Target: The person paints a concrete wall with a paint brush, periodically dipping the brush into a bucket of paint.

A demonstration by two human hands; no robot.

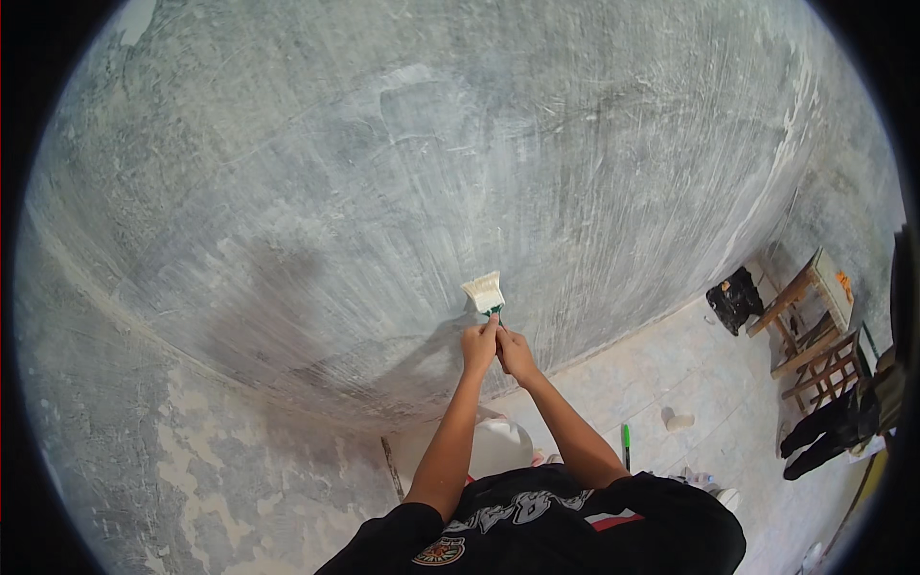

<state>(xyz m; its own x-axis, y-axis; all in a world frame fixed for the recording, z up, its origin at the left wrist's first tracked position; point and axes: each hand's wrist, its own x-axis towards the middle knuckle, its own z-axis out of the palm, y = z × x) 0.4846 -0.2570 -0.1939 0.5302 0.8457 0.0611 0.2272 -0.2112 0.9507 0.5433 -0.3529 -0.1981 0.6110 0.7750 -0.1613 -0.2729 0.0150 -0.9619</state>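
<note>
A wide paintbrush [485, 291] with pale, paint-coated bristles and a green handle is held up in front of the streaked grey wall [402, 208]. My left hand [479, 348] grips its handle, the thumb pointing up along it. Close against it on the right, my right hand [514, 352] is also closed around the lower handle. The bristles point up toward the wall; whether they touch it I cannot tell. Whitish brush strokes run over the wall's lower half, and a shadow of the hands and brush falls to their lower left.
A white rounded container [503, 442] stands on the tiled floor [647, 366] below my arms. Farther right are a green-capped tool [627, 436], a small cup [679, 422], a black plastic bag [734, 300], a wooden table [812, 309] and a person in dark trousers [826, 431].
</note>
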